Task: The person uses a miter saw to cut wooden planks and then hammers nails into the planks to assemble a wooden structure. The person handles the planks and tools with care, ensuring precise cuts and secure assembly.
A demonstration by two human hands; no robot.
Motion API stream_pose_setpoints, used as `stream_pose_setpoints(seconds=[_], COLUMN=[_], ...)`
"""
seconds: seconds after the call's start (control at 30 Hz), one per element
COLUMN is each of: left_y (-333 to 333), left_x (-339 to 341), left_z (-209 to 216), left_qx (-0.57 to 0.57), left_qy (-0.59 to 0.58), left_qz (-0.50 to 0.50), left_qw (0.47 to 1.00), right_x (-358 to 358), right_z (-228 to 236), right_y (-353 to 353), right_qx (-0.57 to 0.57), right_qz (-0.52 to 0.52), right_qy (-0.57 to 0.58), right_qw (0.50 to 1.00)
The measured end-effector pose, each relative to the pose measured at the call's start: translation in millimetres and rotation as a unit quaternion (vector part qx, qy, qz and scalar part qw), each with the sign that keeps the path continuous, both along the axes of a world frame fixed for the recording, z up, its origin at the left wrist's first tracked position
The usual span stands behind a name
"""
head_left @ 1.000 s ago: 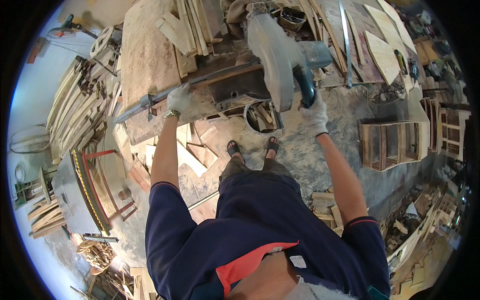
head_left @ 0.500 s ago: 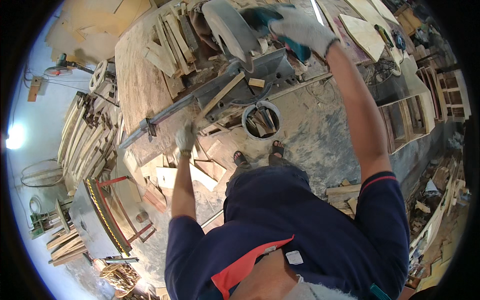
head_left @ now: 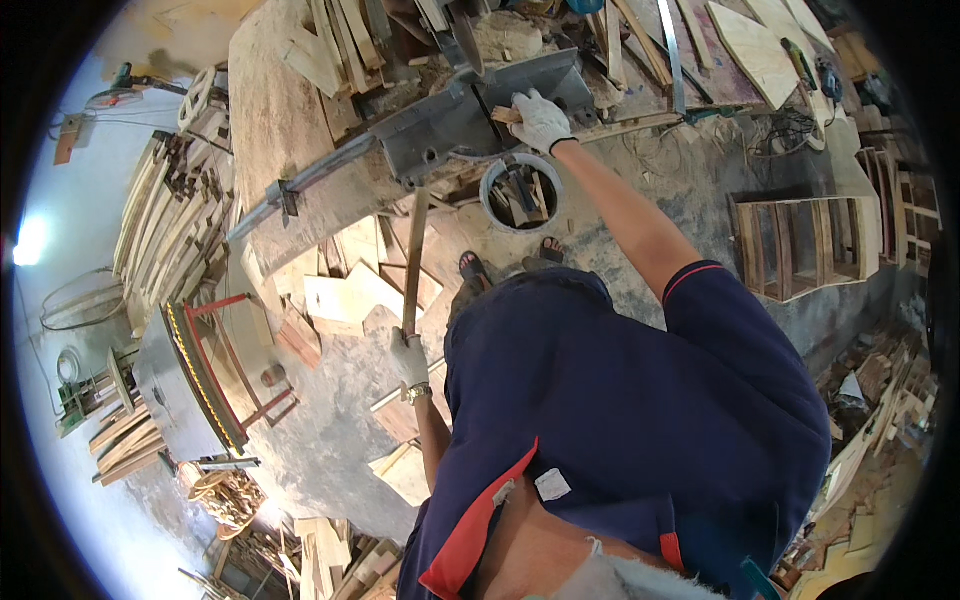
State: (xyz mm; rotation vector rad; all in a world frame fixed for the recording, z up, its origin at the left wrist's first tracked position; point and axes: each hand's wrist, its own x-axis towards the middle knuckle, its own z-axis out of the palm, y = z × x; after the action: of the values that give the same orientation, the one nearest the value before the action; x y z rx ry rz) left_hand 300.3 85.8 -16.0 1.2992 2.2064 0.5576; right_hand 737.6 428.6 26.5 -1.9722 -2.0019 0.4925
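My left hand (head_left: 408, 360), in a pale work glove, is closed around the lower end of a narrow wooden strip (head_left: 416, 255). The strip points away from me, its far end just short of the mitre saw's grey fence (head_left: 430, 135). My right hand (head_left: 541, 122), also gloved, is at the right part of that saw with its fingers closed on a small wood offcut (head_left: 507, 115). Above the fence shows the saw blade (head_left: 463, 40); most of the saw head is cut off by the upper edge.
A round bucket (head_left: 487, 195) of wood scraps stands below the saw. Loose boards (head_left: 340, 300) lie on the floor at left, near a red-framed rack (head_left: 240, 370). Wood strips (head_left: 340, 45) lie on the sawdust-covered bench. An open wooden frame (head_left: 805, 245) stands at right.
My right hand has let go of the saw's handle and moved down to the small offcut. The saw head has risen. My left hand has drawn the strip back off the saw toward me.
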Motion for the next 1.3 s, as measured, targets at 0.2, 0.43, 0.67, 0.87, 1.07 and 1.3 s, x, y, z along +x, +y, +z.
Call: stream_pose_setpoints(seconds=[0.2, 0.43, 0.67, 0.87, 1.07, 1.3], left_y=[-23, 77, 174, 189, 157, 64], left_x=[22, 130, 299, 362, 278, 158], left_z=[21, 28, 61, 91, 81, 54], left_qx=[0.021, 0.067, 0.001, 0.141, -0.015, -0.014], left_qy=[-0.031, -0.194, -0.378, -0.217, -0.305, -0.274], left_qz=[0.001, -0.177, -0.336, -0.452, -0.339, 0.011], left_qw=[0.999, 0.963, 0.862, 0.854, 0.89, 0.962], right_x=[92, 65, 39, 140, 338, 330], right_z=[6, -25, -19, 31, 104, 39], right_y=[-53, -167, -234, -200, -55, 44], right_qx=[-0.455, -0.279, -0.286, -0.131, -0.027, -0.039], right_qz=[0.182, 0.04, 0.053, -0.11, -0.268, -0.292], right_qy=[0.262, 0.145, 0.404, 0.368, 0.201, -0.049], right_qw=[0.831, 0.949, 0.867, 0.914, 0.942, 0.954])
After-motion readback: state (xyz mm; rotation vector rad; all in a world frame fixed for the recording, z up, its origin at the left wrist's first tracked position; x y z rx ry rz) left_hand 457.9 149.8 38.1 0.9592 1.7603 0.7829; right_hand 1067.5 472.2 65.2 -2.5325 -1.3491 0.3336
